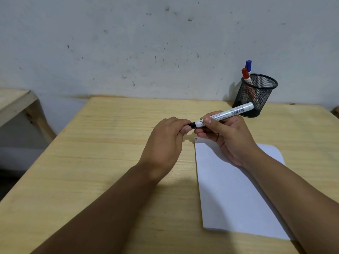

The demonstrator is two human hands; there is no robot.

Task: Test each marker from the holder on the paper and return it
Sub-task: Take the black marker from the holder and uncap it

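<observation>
Your wooden table (110,162) fills most of the view, its far edge set against a scuffed pale wall (146,43). On the right side of the tabletop lies the white paper (229,189), flat, with a short dark mark near its far left corner; your right forearm crosses over its right part.

At the table's far right corner stands the black mesh holder (255,95), upright, close to the wall. Two capped markers lean inside it against the left rim: a red-capped marker (245,76) in front and a blue-capped marker (248,65) just behind it.

Your right hand (229,136) is closed around the barrel of a white marker (229,113), held above the table just beyond the paper's far edge, thumb on top; its back end points up and right, in front of the holder. Your left hand (165,142) meets the marker's black front end, fingers curled shut over it. You cannot tell from here whether they hold a cap, since they hide it.
</observation>
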